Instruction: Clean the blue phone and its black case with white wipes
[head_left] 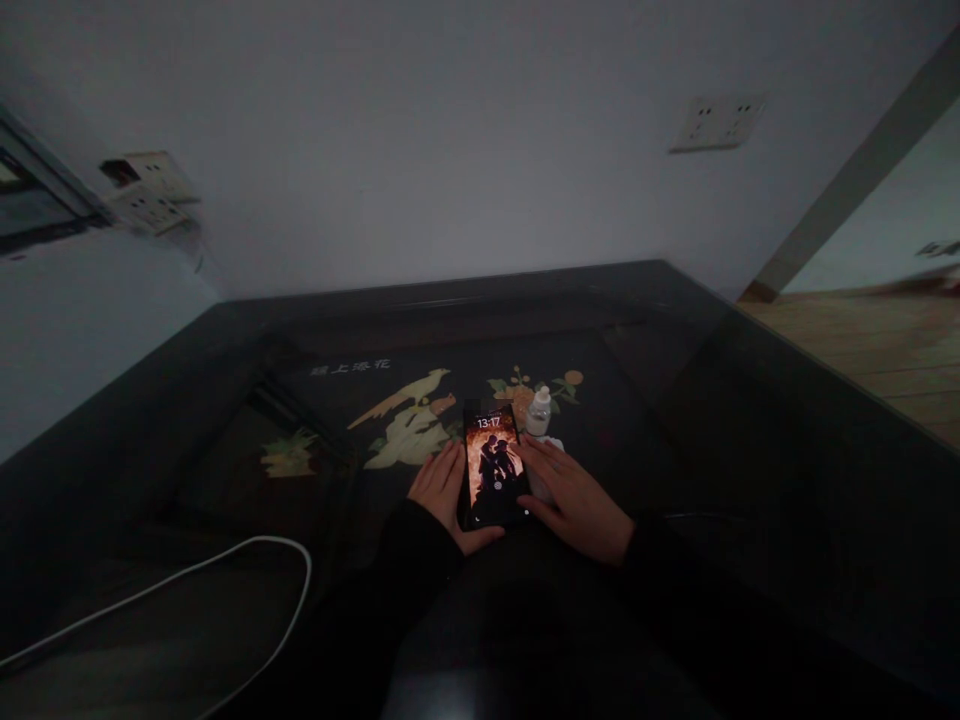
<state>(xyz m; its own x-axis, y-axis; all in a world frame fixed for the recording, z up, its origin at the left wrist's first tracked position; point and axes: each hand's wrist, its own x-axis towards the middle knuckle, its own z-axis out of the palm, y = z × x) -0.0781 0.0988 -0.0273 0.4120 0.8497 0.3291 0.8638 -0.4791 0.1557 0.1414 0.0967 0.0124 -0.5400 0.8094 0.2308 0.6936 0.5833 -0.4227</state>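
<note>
A smartphone (493,465) with its screen lit, reading 13:17, lies on the dark table. Along its left edge rests my left hand (444,495), the fingers stretched forward and the thumb at the lower edge. My right hand (574,500) is at the right edge, fingers extended, with fingertips at or over the side of the screen. Just beyond my right fingers stands a small clear bottle (538,415) with a white cap. Something white (553,443) shows partly behind my right hand; its kind cannot be made out.
The glossy dark table (660,330) bears a bird-and-flower decoration (409,430) and meets a pale wall. A white cable (259,540) loops at the lower left. Wall sockets (716,122) are at right, with more sockets (154,190) at left. Wooden floor (862,340) lies beyond the right edge.
</note>
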